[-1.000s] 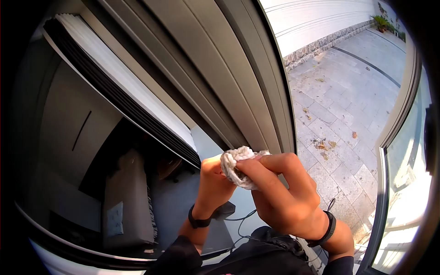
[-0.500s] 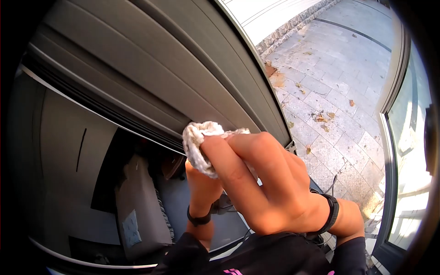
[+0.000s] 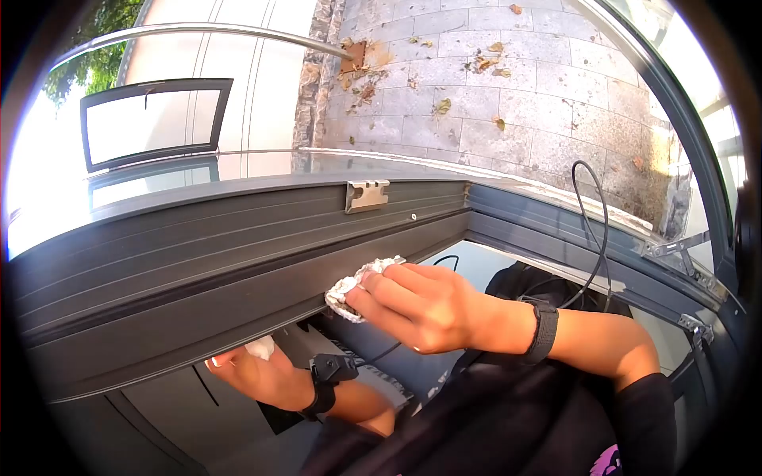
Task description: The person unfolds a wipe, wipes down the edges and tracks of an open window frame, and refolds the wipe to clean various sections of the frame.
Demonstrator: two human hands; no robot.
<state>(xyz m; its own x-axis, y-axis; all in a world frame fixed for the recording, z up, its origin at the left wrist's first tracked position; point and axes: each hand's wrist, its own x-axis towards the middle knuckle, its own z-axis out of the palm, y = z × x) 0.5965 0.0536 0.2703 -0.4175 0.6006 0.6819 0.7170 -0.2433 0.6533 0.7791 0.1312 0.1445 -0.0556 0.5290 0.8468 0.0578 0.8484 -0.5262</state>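
Note:
My right hand (image 3: pixel 432 305) is closed on a crumpled, off-white cloth (image 3: pixel 345 297). It presses the cloth against the lower face of a dark grey window frame (image 3: pixel 238 274). Below the frame's lower edge, at the left, is my left hand (image 3: pixel 266 381). Its fingers are curled round a small bunched white cloth (image 3: pixel 260 347), partly hidden by the hand and frame. A black strap with a small boxy device (image 3: pixel 333 368) sits on my left wrist. Another black strap (image 3: pixel 543 332) circles my right wrist.
A metal latch plate (image 3: pixel 367 196) sits on the frame's upper face. A thin black cable (image 3: pixel 605 230) loops up at the right. Metal hinges (image 3: pixel 679 247) join the right-hand frame. Outside lie paving (image 3: pixel 532 103) with dry leaves and a metal rail (image 3: pixel 238 28).
The view has turned and shows more of the frame and outdoors. My hands are now farther apart, the left one lower and to the left. The right hand still holds the cloth.

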